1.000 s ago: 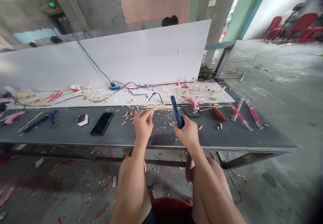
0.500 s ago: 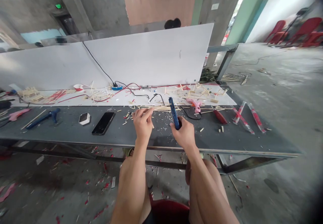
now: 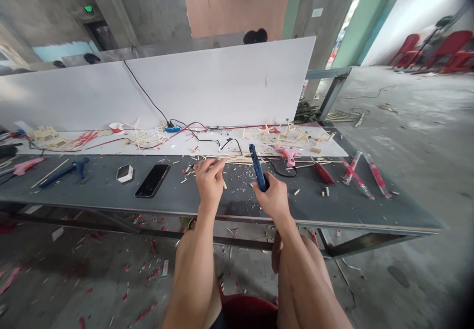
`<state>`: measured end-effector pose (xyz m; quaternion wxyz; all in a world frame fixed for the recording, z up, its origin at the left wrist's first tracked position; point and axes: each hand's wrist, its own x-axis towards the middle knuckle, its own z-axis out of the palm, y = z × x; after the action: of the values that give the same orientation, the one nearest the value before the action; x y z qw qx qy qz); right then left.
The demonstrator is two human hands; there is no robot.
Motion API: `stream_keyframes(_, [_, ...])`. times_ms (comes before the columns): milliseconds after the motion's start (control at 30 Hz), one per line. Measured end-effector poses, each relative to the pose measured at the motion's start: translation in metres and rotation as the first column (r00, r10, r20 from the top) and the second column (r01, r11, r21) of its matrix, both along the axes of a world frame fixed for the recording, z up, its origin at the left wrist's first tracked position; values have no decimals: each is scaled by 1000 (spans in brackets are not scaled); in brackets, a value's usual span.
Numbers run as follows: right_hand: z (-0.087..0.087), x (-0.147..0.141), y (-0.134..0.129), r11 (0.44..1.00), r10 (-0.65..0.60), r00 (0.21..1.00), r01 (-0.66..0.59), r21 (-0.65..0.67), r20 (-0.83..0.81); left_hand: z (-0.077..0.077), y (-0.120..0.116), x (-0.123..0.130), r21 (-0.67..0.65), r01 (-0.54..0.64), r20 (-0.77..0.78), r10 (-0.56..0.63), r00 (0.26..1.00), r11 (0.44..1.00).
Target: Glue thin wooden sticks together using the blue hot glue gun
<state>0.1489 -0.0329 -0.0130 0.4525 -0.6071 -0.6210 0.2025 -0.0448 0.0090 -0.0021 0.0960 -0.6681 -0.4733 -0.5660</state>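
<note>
Grey table [image 3: 107, 193], read from left to right: a pink tool [image 3: 28, 166] near the left end, then a thin stick [image 3: 50, 173] lying just beside a blue T-shaped tool [image 3: 64, 173]. Next, a small white box [image 3: 125, 173] with a dark face, and a black phone [image 3: 152, 181] lying flat. Left hand [image 3: 210, 181] above the table, fingers bent and drawn in close to the thumb; cannot tell whether it grips anything, though a short pale piece shows just below the fingertips. Long pale sticks [image 3: 240, 160] lie beyond and between the hands, with scattered chips nearer. Blue tool [image 3: 258, 167] raised over the table, top end leaning left; its lower end is closed in the right hand [image 3: 273, 196], fingers wrapped round it. Further right: a pink glue gun [image 3: 290, 155] with black cord, a red-handled tool [image 3: 323, 173], small wooden pieces [image 3: 325, 191], two crossed red strips [image 3: 357, 177] in clear wrapping, and a third strip [image 3: 376, 176] apart.
</note>
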Motion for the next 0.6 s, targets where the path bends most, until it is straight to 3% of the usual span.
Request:
stream_keyframes(167, [0,-1,0,1000,24,999,-25,-16,-29,1,-2,1,-48,48,82,-44,996,998])
stream_keyframes(267, [-1,-1,1,1000,5,998,-5,-9,-59,2,-4,7,-127,190,351,-135,926,974])
stream_keyframes(300, [-1,-1,1,1000,-1,997,1,-11,-80,3,-4,9,-139,268,491,-169,855,953])
stream_keyframes(367, [-2,-1,1,1000,-9,991,6,-27,-131,5,-4,13,-97,458,755,-235,613,883])
stream_keyframes(433, [-2,-4,0,998,-4,982,-7,-57,-188,7,-3,14,11,600,892,-279,355,800])
stream_keyframes(467, [-2,-6,-1,997,2,977,-18,-71,-211,8,-2,13,62,635,918,-293,266,770])
stream_keyframes(533, [-1,-11,-4,995,28,972,-49,-83,-233,10,-1,12,122,650,933,-311,184,750])
stream_keyframes(600, [0,-18,-6,994,62,973,-80,-75,-221,11,-1,11,147,635,930,-325,173,759])
